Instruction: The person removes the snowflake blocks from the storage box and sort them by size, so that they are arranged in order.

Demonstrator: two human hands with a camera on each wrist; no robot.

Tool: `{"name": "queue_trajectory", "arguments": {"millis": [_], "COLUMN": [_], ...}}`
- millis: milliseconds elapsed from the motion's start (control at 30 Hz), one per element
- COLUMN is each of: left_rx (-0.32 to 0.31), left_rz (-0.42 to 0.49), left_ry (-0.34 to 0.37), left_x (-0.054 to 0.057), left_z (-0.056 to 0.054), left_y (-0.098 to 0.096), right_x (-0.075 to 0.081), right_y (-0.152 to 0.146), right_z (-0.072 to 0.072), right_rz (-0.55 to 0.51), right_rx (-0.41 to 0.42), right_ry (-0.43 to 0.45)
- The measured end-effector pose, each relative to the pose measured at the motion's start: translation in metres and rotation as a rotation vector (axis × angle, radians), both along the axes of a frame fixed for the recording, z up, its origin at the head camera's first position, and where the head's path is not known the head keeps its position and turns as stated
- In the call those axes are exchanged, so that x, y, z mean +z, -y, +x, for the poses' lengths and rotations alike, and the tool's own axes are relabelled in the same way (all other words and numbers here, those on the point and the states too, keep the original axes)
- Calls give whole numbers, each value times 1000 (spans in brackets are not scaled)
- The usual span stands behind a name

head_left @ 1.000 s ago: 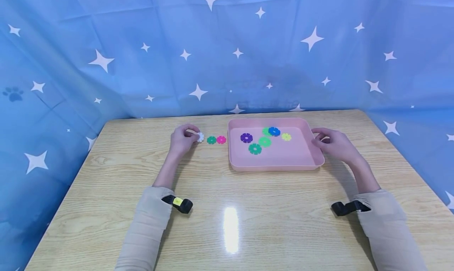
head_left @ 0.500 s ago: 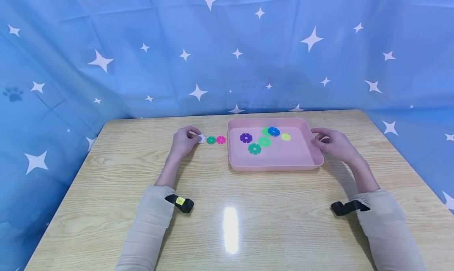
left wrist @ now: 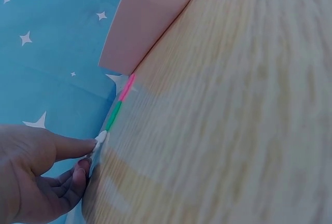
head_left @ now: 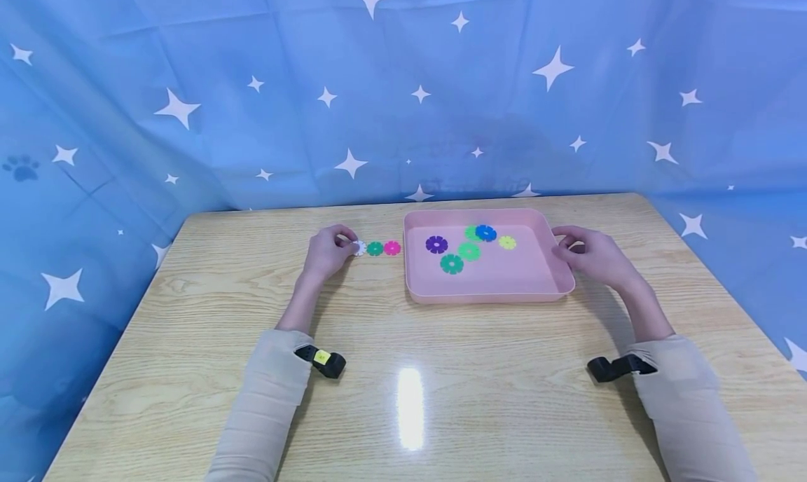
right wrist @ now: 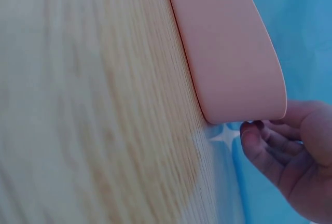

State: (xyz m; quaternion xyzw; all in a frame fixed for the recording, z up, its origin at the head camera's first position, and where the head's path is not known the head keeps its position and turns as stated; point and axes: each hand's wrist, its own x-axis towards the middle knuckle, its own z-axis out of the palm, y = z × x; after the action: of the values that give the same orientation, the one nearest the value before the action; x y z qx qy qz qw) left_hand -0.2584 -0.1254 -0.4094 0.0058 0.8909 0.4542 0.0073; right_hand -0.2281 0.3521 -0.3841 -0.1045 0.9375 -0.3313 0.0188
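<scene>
In the head view, my left hand (head_left: 326, 252) pinches the left edge of a white notched disc (head_left: 361, 248) between thumb and fingers. To its right a green disc (head_left: 375, 249) and a pink disc (head_left: 392, 248) lie flat in a row; the white one meets the green one. The left wrist view shows the white disc (left wrist: 101, 137) low against the tabletop, partly hidden by the fingertips. My right hand (head_left: 592, 256) holds the right end of a pink tray (head_left: 488, 299), thumb and fingers at its rim; the fingertips are partly hidden in the right wrist view.
Inside the tray lie a purple disc (head_left: 436, 244), a blue disc (head_left: 486, 233) overlapping a light green one, a yellow disc (head_left: 507, 242) and more green discs. The wooden table (head_left: 479, 370) ends at a blue star-patterned curtain (head_left: 403, 83).
My left hand has moved slightly right with the white disc, which has closed the gap to the green disc. The right hand and the tray stay in place.
</scene>
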Motion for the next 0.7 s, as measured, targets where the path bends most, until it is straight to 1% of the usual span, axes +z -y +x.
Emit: {"name": "queue_trajectory", "arguments": {"millis": [267,533,700], "left_rx": [-10,-11,-12], "left_rz": [-9,-7,5], "left_ry": [0,3,-7], "left_x": [0,2,4], "left_z": [1,3,4], "left_y": [0,0,0], "right_x": [0,0,0], "right_y": [-1,0,0], "right_z": [-1,1,1], "right_rz": [-4,1,5], "right_rx": [-4,4,6], "right_ry": [6,7,-1]}}
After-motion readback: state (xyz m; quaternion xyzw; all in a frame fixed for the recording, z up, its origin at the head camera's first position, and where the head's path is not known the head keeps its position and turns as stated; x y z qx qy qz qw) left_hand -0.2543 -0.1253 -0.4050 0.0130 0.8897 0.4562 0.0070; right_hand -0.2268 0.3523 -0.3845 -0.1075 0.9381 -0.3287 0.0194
